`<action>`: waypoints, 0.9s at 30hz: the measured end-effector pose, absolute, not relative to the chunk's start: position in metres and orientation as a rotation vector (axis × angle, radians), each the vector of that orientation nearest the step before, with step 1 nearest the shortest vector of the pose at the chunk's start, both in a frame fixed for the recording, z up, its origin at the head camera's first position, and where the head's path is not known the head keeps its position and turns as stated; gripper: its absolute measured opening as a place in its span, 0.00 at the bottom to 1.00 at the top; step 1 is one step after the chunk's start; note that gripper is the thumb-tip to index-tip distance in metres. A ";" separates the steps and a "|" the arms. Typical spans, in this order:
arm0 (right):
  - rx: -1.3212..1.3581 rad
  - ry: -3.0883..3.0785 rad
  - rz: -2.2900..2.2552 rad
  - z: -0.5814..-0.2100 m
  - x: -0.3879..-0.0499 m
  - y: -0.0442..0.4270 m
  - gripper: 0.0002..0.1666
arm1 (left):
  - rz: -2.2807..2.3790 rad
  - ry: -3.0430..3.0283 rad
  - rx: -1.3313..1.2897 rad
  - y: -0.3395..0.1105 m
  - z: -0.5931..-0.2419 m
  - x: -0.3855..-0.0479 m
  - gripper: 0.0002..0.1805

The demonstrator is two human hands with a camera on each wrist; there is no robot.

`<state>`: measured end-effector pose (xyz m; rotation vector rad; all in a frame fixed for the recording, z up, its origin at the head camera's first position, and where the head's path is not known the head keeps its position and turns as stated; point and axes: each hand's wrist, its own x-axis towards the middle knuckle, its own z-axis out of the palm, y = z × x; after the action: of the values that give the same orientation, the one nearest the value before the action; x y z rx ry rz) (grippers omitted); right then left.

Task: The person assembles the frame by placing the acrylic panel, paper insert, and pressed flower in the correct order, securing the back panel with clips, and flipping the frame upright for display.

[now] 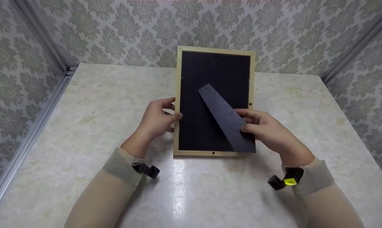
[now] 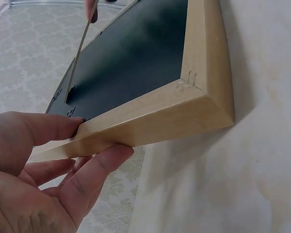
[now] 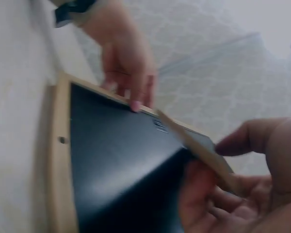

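A picture frame with a light wooden border stands nearly upright on the table, its black backing board towards me. From the middle of the backing a dark easel leg slants down to the lower right, swung away from the board. My left hand grips the frame's left side, thumb on the back face and fingers around the outer edge. Thumb and fingers of my right hand pinch the leg near its lower end. The right wrist view shows the leg's thin edge between them. The frame's front is hidden.
The frame's lower edge meets a pale marbled table. Patterned wall panels stand behind and at both sides, with metal rails at the corners. Each wrist carries a black strap mount.
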<state>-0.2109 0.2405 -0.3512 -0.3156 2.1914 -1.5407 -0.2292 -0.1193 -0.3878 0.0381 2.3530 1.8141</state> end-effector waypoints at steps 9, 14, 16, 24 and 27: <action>-0.309 2.002 -1.646 -0.349 -0.214 0.261 0.16 | 1.825 2.386 0.020 -0.126 -0.388 -0.232 0.39; -0.321 1.952 -1.769 -0.350 -0.211 0.255 0.16 | 1.836 2.429 0.007 -0.130 -0.387 -0.232 0.38; -0.345 1.946 -1.802 -0.350 -0.208 0.253 0.16 | 1.848 2.448 0.008 -0.132 -0.386 -0.233 0.38; -0.385 1.951 -1.906 -0.349 -0.200 0.243 0.17 | 1.927 2.610 0.123 -0.134 -0.386 -0.236 0.36; -0.422 1.937 -1.925 -0.351 -0.199 0.240 0.16 | 1.938 2.713 0.192 -0.135 -0.389 -0.238 0.34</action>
<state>-0.1990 0.2396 -0.3514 -0.4216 1.9374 -1.9246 -0.2375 -0.1349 -0.3890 0.1920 2.7132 1.9378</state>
